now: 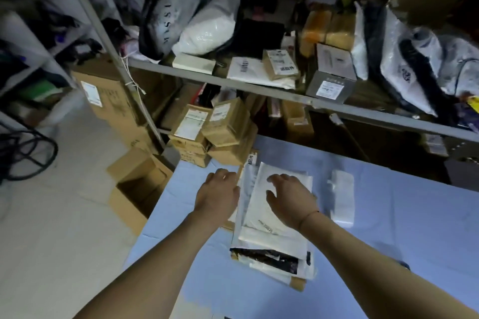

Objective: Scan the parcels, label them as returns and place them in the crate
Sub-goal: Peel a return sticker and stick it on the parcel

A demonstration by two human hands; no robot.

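Both hands [256, 197] hover open-fingered over stacked parcels [274, 217] on table [388, 241].

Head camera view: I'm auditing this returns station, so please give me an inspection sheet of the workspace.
Surface: table under a pale blue cloth, creased.
Job's things: stack of white and black plastic mailer parcels mid-table; small white plastic packet lying apart to its right.
Clutter: brown cardboard parcels heaped at the table's far left corner.
Hands: left hand at the stack's left edge; right hand spread over the top white mailer; neither clearly gripping.
Cables: black cables on the floor, far left.
Surroundings: open brown cardboard box on the floor; grey metal shelf crowded with bags and boxes.
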